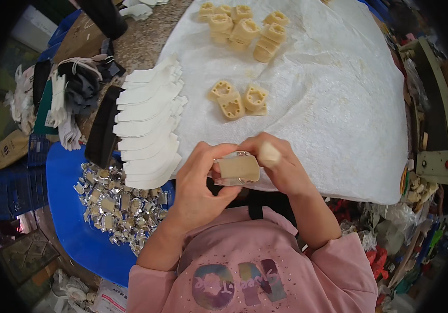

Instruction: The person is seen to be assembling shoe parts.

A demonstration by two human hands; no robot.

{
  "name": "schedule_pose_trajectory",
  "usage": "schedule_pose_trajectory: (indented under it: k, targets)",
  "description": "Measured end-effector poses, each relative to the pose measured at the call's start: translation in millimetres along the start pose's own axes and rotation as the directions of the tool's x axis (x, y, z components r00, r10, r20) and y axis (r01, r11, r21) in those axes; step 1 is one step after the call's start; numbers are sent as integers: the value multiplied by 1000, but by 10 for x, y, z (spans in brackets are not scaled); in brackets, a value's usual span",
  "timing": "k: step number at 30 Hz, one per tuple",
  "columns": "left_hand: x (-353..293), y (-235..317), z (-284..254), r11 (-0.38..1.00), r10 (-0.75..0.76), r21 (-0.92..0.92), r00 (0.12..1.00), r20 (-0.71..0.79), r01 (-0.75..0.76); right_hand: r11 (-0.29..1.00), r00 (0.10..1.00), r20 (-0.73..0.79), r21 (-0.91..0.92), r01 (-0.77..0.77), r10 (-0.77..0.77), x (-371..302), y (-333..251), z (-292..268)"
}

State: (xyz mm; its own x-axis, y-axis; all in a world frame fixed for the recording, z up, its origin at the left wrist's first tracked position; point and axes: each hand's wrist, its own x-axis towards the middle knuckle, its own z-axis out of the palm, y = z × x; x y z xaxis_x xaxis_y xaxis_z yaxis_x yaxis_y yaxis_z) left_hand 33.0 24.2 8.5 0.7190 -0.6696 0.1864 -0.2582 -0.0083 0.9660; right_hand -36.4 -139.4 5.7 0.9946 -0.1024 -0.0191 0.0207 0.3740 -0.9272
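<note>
Close in front of my body, both hands meet at a block that looks like a shoe heel (238, 169), with a flat beige face and a shiny silver rim. My left hand (199, 182) grips it from the left, thumb and fingers curled round its ends. At its upper right edge, my right hand (281, 161) closes its fingers on it; some fingertips are hidden. A pale cover (269, 154) wraps one right finger. Beyond the hands, several beige heel blocks (231, 105) with holes in their ends lie on a white sheet (318, 120).
Overlapping white curved strips (143, 138) line the sheet's left edge, beside a dark board (102, 125). A blue tub (67, 208) at lower left holds many silver-rimmed pieces (108, 204). More beige blocks (245, 30) stand far back. Gloves and cloths (80, 78) hang at left; a metal machine (435, 167) stands right.
</note>
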Motion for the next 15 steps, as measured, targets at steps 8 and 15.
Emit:
schedule_pose_trajectory:
  k: [8, 15]
  targets:
    - [53, 125, -53, 956, 140, 245, 984, 108, -163, 832, 980, 73, -520, 196, -185, 35, 11, -46]
    - [81, 10, 10, 913, 266, 323, 964, -12, -248, 998, 998, -21, -13, 54, -54, 11, 189, -33]
